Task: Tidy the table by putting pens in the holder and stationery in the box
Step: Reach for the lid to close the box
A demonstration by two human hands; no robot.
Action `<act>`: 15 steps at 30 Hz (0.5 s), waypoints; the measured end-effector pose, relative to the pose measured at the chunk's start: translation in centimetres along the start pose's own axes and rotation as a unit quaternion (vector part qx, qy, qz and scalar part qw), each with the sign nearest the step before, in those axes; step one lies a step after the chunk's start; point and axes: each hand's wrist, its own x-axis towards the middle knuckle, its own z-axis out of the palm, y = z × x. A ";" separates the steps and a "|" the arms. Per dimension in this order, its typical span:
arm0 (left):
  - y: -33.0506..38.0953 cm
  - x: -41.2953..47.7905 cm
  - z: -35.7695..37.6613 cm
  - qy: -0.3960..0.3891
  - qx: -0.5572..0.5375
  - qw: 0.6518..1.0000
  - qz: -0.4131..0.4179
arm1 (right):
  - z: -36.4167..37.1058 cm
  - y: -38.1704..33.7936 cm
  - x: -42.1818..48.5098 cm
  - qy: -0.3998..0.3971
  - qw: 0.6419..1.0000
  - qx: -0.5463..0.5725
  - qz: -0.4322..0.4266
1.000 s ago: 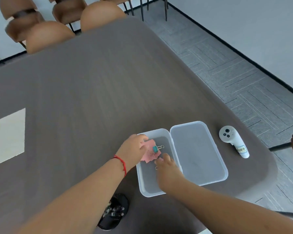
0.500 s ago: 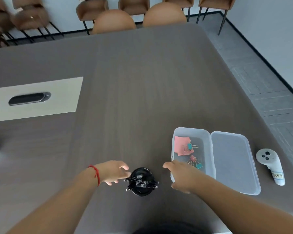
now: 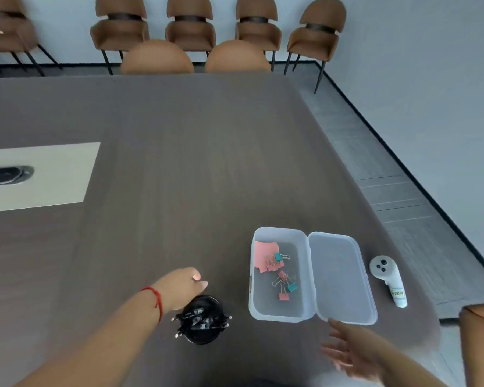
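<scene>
A clear plastic box lies open on the grey table, its lid folded out to the right. Inside it are pink paper notes and several pink and teal binder clips. A black pen holder full of black pens stands left of the box. My left hand, with a red string at the wrist, hovers just behind the holder, fingers loosely curled and holding nothing. My right hand is spread open, palm up, near the table's front edge below the lid.
A white controller with a label lies right of the lid. A pale inset panel with a dark cable slot sits at the left. Brown chairs line the far side. The table's rounded right edge drops to a grey floor.
Both hands came out of the box, leaving the notes and clips in it. The left hand moved to the pen holder; the right drew back toward the front edge and opened. The view tilted up.
</scene>
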 end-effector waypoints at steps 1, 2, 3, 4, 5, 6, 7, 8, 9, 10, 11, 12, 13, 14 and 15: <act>1.3 0.4 -0.2 0.004 0.006 1.000 0.017 | 0.4 0.3 0.6 -0.011 0.998 0.069 -0.007; 2.6 0.8 -0.3 0.003 0.016 0.999 0.032 | 0.9 0.4 1.0 -0.022 0.992 0.128 -0.012; 3.9 1.0 -0.4 0.002 0.030 0.999 0.046 | 1.3 0.4 1.5 -0.032 0.984 0.172 -0.015; 5.1 1.2 -0.4 -0.001 0.043 0.997 0.057 | 1.5 0.4 1.9 -0.035 0.978 0.205 -0.022; 6.1 1.4 -0.4 -0.002 0.054 0.996 0.068 | 1.6 0.4 2.3 -0.038 0.972 0.229 -0.031; 7.1 1.5 -0.4 -0.004 0.063 0.995 0.077 | 1.6 0.4 2.7 -0.039 0.968 0.246 -0.038; 7.8 1.7 -0.3 -0.006 0.071 0.994 0.082 | 1.6 0.3 3.1 -0.043 0.964 0.261 -0.041; 8.4 1.8 -0.1 -0.008 0.074 0.994 0.085 | 1.6 0.3 3.3 -0.045 0.960 0.273 -0.043; 8.7 1.9 0.1 -0.010 0.073 0.994 0.086 | 1.7 0.3 3.5 -0.045 0.958 0.280 -0.046; 9.0 2.1 0.4 -0.011 0.068 0.994 0.086 | 1.8 0.3 3.6 -0.040 0.957 0.283 -0.051; 9.1 2.2 0.6 -0.015 0.064 0.994 0.086 | 1.9 0.5 3.9 -0.027 0.957 0.283 -0.060; 9.2 2.4 1.0 -0.022 0.060 0.994 0.087 | 2.0 0.7 4.1 -0.012 0.957 0.280 -0.074; 9.2 2.5 1.3 -0.028 0.057 0.994 0.089 | 2.1 0.9 4.3 0.006 0.958 0.273 -0.092; 9.3 2.6 1.6 -0.036 0.055 0.994 0.090 | 2.1 1.2 4.4 0.027 0.958 0.263 -0.114; 9.4 2.6 1.9 -0.039 0.053 0.993 0.093 | 2.2 1.4 4.3 0.048 0.957 0.249 -0.138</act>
